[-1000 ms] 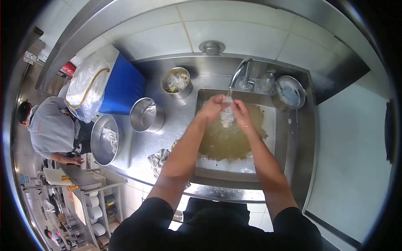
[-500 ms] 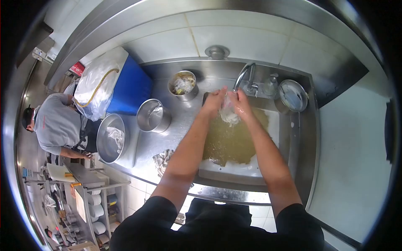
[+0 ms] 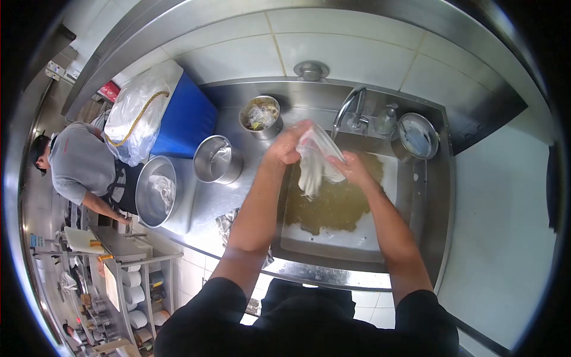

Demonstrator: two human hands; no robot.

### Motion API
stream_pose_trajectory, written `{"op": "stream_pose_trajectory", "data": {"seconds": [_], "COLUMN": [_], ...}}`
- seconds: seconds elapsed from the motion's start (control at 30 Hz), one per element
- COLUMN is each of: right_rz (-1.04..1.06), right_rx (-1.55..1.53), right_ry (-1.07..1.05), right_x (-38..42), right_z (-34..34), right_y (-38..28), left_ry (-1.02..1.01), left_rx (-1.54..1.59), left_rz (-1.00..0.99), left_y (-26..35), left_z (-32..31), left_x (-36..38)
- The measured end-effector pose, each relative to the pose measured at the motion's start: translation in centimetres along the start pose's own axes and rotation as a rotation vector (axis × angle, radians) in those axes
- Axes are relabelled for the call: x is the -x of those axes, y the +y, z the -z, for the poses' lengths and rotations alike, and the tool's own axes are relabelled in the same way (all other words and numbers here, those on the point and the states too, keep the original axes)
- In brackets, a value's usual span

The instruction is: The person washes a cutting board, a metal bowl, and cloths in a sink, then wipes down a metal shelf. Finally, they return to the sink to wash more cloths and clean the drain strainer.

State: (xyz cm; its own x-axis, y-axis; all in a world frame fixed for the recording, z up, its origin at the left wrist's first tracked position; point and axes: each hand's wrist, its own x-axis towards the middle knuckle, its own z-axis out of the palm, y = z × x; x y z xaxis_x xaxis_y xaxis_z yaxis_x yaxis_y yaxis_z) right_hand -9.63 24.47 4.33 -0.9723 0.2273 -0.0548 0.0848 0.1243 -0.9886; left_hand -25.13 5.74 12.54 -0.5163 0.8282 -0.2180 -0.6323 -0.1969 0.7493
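Note:
A limp, wet white cloth-like piece [image 3: 311,166] is stretched between my two hands over the sink [image 3: 333,243]. Its lower end hangs in stringy folds above cloudy yellowish-brown water [image 3: 330,208], and a pinkish patch shows at its top edge. My left hand [image 3: 289,144] is closed on the upper left side, its fingers partly behind the piece. On the right side, my right hand [image 3: 355,169] pinches the edge between thumb and fingers. The faucet [image 3: 345,109] curves down just behind the piece.
On the counter left of the sink stand a pot with scraps [image 3: 260,117], a metal pot [image 3: 217,159], a basin with white cloth [image 3: 156,191] and a blue cooler [image 3: 186,119]. A soap bottle [image 3: 386,119] and another pot [image 3: 415,137] stand at right. A person [image 3: 83,160] works far left.
My hands have come apart and moved away from under the faucet, spreading the white piece between them. It now hangs wider, above the water.

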Motion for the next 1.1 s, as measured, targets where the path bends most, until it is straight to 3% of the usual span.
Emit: {"op": "stream_pose_trajectory", "data": {"seconds": [0.17,0.27,0.33,0.37,0.47,0.57,0.67,0.77,0.87,0.9,1.0,1.07,1.1], "right_rz": [0.037,0.123,0.118,0.115,0.133,0.068,-0.087,-0.047,0.009,0.027,0.199,-0.427,-0.415], "right_rx": [0.063,0.083,0.130,-0.036,-0.302,-0.141,0.051,-0.178,0.295,0.245,0.576,0.152,-0.023], "right_ry": [-0.002,0.014,0.024,0.063,0.335,0.221,0.247,0.302,0.434,0.455,0.387,0.218,0.269], "right_x": [0.2,-1.9,-3.6,-3.2,-3.1,-1.3,-1.5,-2.1,-3.3,-3.5,-4.5,-4.4,-3.5], "right_z": [2.5,1.0,0.4,-0.1,-1.0,-2.8,-2.4,-3.8,-5.1,-5.3,-4.1,-2.9,-3.1], "right_y": [-2.7,-5.6,-6.1,-7.1,-4.0,1.3,2.4,-2.3,-2.0,-1.5,2.6,3.2,2.3], "left_ry": [0.166,0.091,0.119,0.135,0.353,0.389,0.589,0.689,0.749,0.789,0.627,0.707,0.625], "left_rx": [-0.232,-0.230,-0.117,-0.061,-0.067,0.052,-0.492,-0.805,-0.643,-0.551,-0.707,-0.439,-0.427], "left_rz": [0.037,0.207,0.177,0.161,-0.058,-0.287,-0.257,-0.301,-0.088,-0.009,-0.081,-0.043,-0.010], "left_y": [0.8,-2.4,-3.3,-3.8,-4.7,-6.6,-8.9,-13.2,-12.9,-13.4,-12.8,-10.3,-9.9], "left_z": [-0.3,-3.2,-5.2,-5.8,-6.7,-2.5,1.8,2.0,-2.0,-1.2,-2.2,-6.2,-6.2], "left_x": [1.9,0.7,0.3,0.1,-0.4,-3.1,-4.4,-5.9,-3.6,-4.0,-2.7,-0.8,-0.7]}}
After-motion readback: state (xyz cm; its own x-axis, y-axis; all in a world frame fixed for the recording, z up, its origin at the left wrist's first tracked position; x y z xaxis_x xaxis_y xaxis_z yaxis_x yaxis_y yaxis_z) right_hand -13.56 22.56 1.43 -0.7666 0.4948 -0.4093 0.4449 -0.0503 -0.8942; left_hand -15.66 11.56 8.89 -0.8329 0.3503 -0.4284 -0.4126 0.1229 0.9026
